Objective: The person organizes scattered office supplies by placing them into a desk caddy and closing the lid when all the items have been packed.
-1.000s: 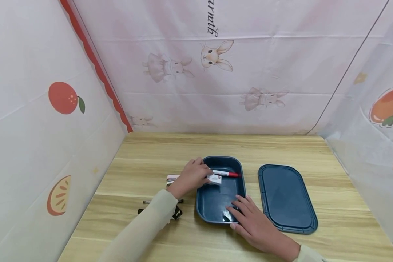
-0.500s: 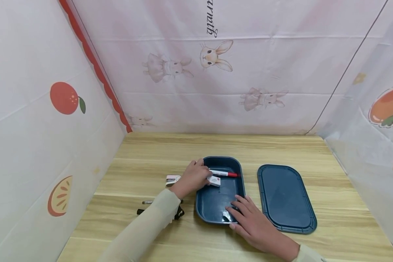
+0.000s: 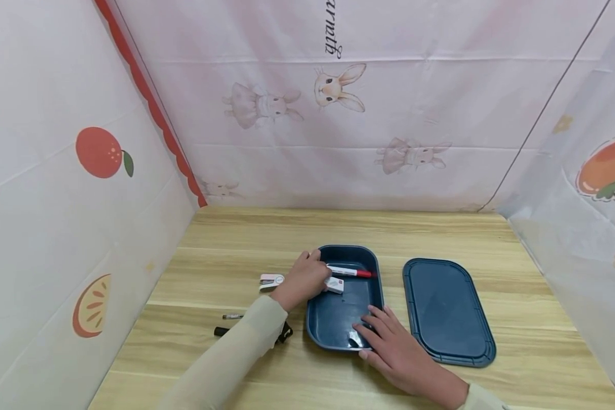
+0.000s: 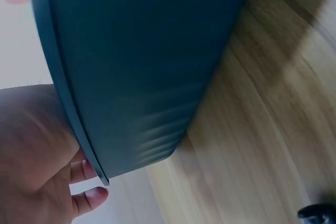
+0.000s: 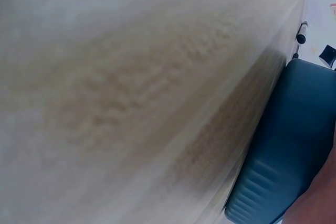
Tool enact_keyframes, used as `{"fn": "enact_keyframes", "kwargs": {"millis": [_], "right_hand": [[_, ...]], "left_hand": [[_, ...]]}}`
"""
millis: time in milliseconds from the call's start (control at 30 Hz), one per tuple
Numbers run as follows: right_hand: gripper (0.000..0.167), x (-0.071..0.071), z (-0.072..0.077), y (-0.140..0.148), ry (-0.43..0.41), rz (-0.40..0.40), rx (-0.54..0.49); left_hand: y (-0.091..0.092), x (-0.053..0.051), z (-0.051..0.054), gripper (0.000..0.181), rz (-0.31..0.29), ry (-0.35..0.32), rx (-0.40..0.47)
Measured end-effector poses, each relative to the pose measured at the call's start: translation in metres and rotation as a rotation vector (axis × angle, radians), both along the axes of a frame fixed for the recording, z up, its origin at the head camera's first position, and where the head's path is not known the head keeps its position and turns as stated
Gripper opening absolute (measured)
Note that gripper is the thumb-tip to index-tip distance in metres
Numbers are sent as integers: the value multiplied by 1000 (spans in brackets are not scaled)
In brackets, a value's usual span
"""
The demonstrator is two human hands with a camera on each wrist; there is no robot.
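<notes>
Shifted left hand (image 3: 304, 279) slightly toward three o'clock; pinching white box (image 3: 336, 286) between curled fingers (image 3: 324, 272) in tray (image 3: 338, 322) at ten. Resting spread right hand (image 3: 402, 359) on tray at five.

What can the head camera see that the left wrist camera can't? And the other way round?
Only the head view shows the lid, the right hand, the red-capped marker, the white block and the floor of the box.

Only the left wrist view shows the ribs on the outside of the box.

Both show the box, the left hand and the table.
</notes>
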State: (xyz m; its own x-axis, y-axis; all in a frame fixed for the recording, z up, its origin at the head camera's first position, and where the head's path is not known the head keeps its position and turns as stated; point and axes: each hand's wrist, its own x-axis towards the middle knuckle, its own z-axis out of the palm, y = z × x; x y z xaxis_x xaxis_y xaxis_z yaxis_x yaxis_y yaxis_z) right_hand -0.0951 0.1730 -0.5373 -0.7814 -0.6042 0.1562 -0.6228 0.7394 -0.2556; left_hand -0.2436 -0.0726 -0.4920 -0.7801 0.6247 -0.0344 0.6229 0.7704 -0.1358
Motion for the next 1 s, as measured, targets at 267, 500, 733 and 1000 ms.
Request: {"fn": "enact_keyframes", "kwargs": {"millis": [267,500,733,1000], "right_hand": [[52,0,1,1,-2,-2,3],[52,0,1,0,-38,3,-4],[51,-2,1,-2,-81,-15,-8],[49,-2,0,-1,-36,-9,-19]], "left_hand": [[5,1,-2,13,-4,48,-54],[6,4,-2,14,-12,70,-120],[4,4,-3,16,-11,92,-123],[4,3,-2,17,-6,62,-70]]}}
